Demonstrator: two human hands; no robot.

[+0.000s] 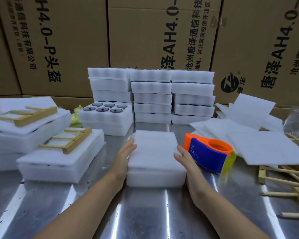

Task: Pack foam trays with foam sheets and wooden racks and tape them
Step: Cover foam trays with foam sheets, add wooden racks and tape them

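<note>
Left hand [123,157], right hand [186,163] press sheet-covered foam tray [155,178].

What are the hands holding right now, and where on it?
The centre foam tray, pressed between the flat left hand and right hand on its two side walls.

Left hand [123,156] and right hand [186,162] flat against foam tray [155,176] sides, tape dispenser [209,152] beside

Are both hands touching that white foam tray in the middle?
Touching. The head view shows the left hand and right hand flat against opposite sides of the foam tray.
</note>
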